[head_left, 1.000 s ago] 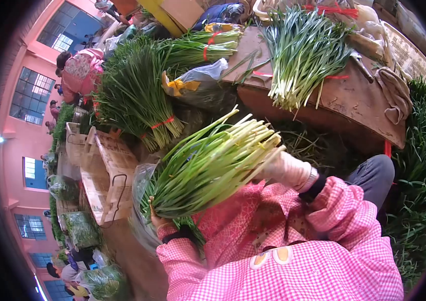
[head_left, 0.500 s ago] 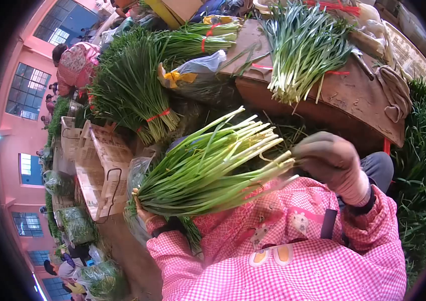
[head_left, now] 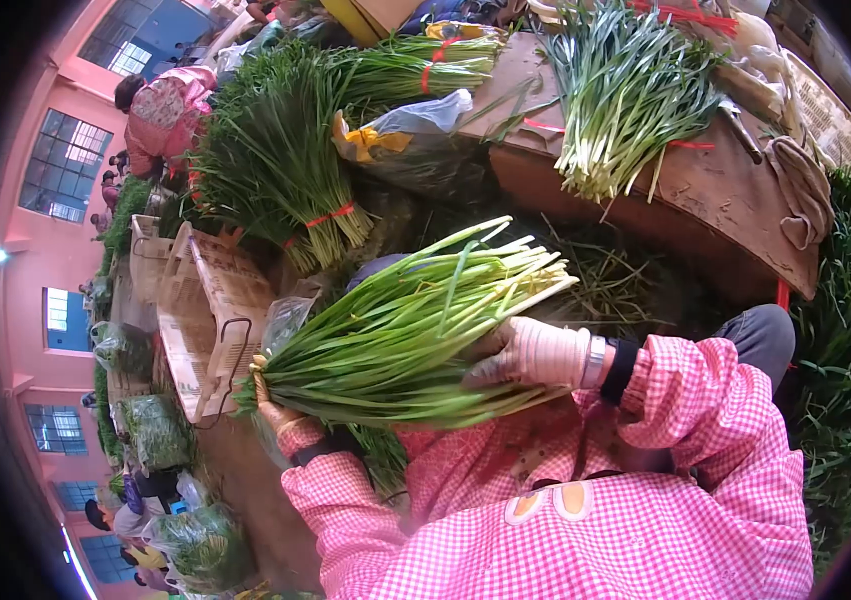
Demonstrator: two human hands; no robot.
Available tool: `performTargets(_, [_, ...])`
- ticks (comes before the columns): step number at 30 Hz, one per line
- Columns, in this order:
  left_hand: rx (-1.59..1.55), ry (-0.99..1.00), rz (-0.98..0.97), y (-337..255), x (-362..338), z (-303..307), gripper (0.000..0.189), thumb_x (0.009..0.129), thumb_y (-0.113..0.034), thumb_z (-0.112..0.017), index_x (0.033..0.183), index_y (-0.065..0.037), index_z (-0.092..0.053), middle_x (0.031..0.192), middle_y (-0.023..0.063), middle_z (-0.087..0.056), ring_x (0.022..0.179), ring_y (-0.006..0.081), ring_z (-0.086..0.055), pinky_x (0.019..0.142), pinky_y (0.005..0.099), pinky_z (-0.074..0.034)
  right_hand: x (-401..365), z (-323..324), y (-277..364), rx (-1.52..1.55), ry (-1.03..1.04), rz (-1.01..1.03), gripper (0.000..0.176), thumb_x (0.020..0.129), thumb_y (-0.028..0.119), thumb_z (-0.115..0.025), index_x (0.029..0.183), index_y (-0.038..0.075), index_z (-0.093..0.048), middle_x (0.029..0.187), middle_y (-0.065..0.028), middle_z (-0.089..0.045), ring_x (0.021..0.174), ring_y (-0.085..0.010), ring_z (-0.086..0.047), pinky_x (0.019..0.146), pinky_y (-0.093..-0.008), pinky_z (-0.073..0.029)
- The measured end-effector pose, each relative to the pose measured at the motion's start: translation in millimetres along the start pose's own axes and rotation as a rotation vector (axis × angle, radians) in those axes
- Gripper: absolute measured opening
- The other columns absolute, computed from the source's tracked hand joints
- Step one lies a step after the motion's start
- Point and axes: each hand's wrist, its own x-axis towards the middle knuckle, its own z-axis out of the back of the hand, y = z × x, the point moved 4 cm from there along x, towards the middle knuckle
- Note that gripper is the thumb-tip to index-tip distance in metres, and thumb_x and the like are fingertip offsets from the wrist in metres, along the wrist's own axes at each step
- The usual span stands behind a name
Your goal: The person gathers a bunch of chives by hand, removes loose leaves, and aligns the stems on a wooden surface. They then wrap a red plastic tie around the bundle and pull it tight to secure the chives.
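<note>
A loose bunch of garlic chives (head_left: 395, 330) lies across my lap, pale stalk ends toward the upper right and green leaves to the left. My left hand (head_left: 273, 408) is closed round the gathered leaf end. My right hand (head_left: 540, 353), in a dirty pale glove, grips the lower side of the bunch near the stalk ends; its fingertips are partly hidden among the stalks. On the brown board (head_left: 705, 215) ahead rests another pile of chives (head_left: 635, 100), stalks toward me, with red ties (head_left: 690, 145) beside it.
Tied chive bundles (head_left: 285, 150) stand at the upper left beside a plastic bag (head_left: 405, 130). Beige plastic crates (head_left: 210, 310) are to the left. Loose greens (head_left: 850, 370) fill the right side. Cut scraps (head_left: 605, 285) lie below the board. Another person (head_left: 165, 115) is farther off.
My right hand has moved left and down from beyond the stalk ends onto the bunch. The lower stalks are drawn in closer to the rest. My left hand keeps its hold.
</note>
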Motion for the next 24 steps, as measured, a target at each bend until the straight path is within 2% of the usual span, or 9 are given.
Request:
performTargets(6, [-0.141, 0.106, -0.097, -38.4, 22.2, -8.3, 0.025, 0.089, -0.019, -0.056, 0.110, -0.009, -0.062, 0.120, 0.0032, -0.058, 0.122, 0.0211, -0.043, 0.107, 0.0398, -0.029, -10.5, 4.4, 5.2, -0.410, -0.531, 0.428, 0.029, 0.078, 0.017, -0.068, 0.104, 0.005, -0.064, 0.094, -0.0128, -0.066, 0.091, -0.0218, -0.062, 0.082, -0.0318, -0.047])
performTargets(7, [-0.165, 0.052, -0.109, -42.2, 26.4, -10.7, 0.033, 0.091, -0.024, -0.053, 0.121, -0.011, -0.056, 0.127, 0.0048, -0.053, 0.118, 0.0192, -0.046, 0.106, 0.0417, -0.029, -13.9, 5.7, 11.5, -0.293, -0.619, 0.515, 0.021, 0.079, 0.017, -0.066, 0.095, 0.003, -0.064, 0.086, -0.0092, -0.067, 0.080, -0.0199, -0.063, 0.075, -0.0315, -0.049])
performTargets(10, [-0.273, 0.316, -0.001, -45.9, 35.3, -7.9, 0.032, 0.091, -0.023, -0.053, 0.121, -0.011, -0.057, 0.126, 0.0037, -0.054, 0.117, 0.0181, -0.047, 0.106, 0.0406, -0.029, -27.7, 20.0, 10.0, 0.244, -0.635, 0.066, 0.016, 0.083, 0.016, -0.064, 0.090, 0.002, -0.063, 0.080, -0.0072, -0.065, 0.069, -0.0154, -0.060, 0.064, -0.0282, -0.049])
performTargets(12, [-0.281, 0.264, 0.033, -43.8, 37.5, 5.5, 0.027, 0.090, -0.020, -0.055, 0.113, -0.008, -0.061, 0.123, 0.0033, -0.056, 0.123, 0.0189, -0.043, 0.108, 0.0393, -0.028, -45.6, 40.3, 9.3, 0.928, -0.618, 0.196, 0.017, 0.087, 0.014, -0.058, 0.097, 0.000, -0.057, 0.070, -0.0026, -0.056, 0.058, -0.0086, -0.052, 0.052, -0.0204, -0.041])
performTargets(13, [-0.189, 0.186, 0.001, -40.8, 33.6, 11.6, 0.028, 0.090, -0.021, -0.054, 0.114, -0.008, -0.060, 0.124, 0.0039, -0.056, 0.123, 0.0190, -0.043, 0.107, 0.0394, -0.028, -60.3, 51.8, 11.8, 0.877, -0.682, 0.215, 0.018, 0.086, 0.013, -0.058, 0.098, -0.001, -0.055, 0.068, -0.0007, -0.053, 0.054, -0.0069, -0.048, 0.048, -0.0196, -0.038])
performTargets(15, [-0.160, -0.130, -0.060, -29.1, 23.6, 10.9, 0.031, 0.090, -0.024, -0.053, 0.116, -0.008, -0.060, 0.126, 0.0060, -0.054, 0.122, 0.0198, -0.043, 0.107, 0.0403, -0.028, -99.2, 68.5, 15.9, 0.590, -0.752, 0.153, 0.018, 0.086, 0.013, -0.059, 0.097, -0.001, -0.056, 0.069, -0.0003, -0.053, 0.052, -0.0059, -0.045, 0.046, -0.0183, -0.035])
performTargets(19, [-0.179, -0.097, -0.023, -18.0, 28.9, 52.2, 0.031, 0.091, -0.022, -0.050, 0.116, -0.007, -0.060, 0.128, 0.0067, -0.052, 0.120, 0.0212, -0.045, 0.107, 0.0414, -0.028, -172.7, 130.4, -22.0, 0.207, -1.026, 0.027, 0.016, 0.083, 0.017, -0.064, 0.088, 0.002, -0.063, 0.061, 0.0015, -0.050, 0.054, -0.0050, -0.046, 0.047, -0.0177, -0.036])
performTargets(22, [-0.285, -0.047, 0.037, -5.5, 27.1, 62.4, 0.031, 0.091, -0.023, -0.050, 0.117, -0.007, -0.059, 0.128, 0.0060, -0.052, 0.120, 0.0211, -0.044, 0.107, 0.0413, -0.027, -184.6, 134.3, -20.3, -1.705, -0.586, -0.480, 0.023, 0.070, 0.022, -0.071, 0.089, 0.010, -0.066, 0.086, -0.0069, -0.064, 0.077, -0.0235, -0.061, 0.070, -0.0362, -0.047])
performTargets(24, [-0.265, -0.052, 0.058, 2.7, 33.4, 75.9, 0.031, 0.091, -0.023, -0.052, 0.117, -0.007, -0.059, 0.127, 0.0057, -0.053, 0.118, 0.0213, -0.046, 0.106, 0.0407, -0.028, -154.8, 110.0, 20.7, -1.429, -0.750, -0.075, 0.019, 0.068, 0.020, -0.069, 0.084, 0.010, -0.065, 0.094, -0.0118, -0.063, 0.087, -0.0303, -0.060, 0.076, -0.0395, -0.047])
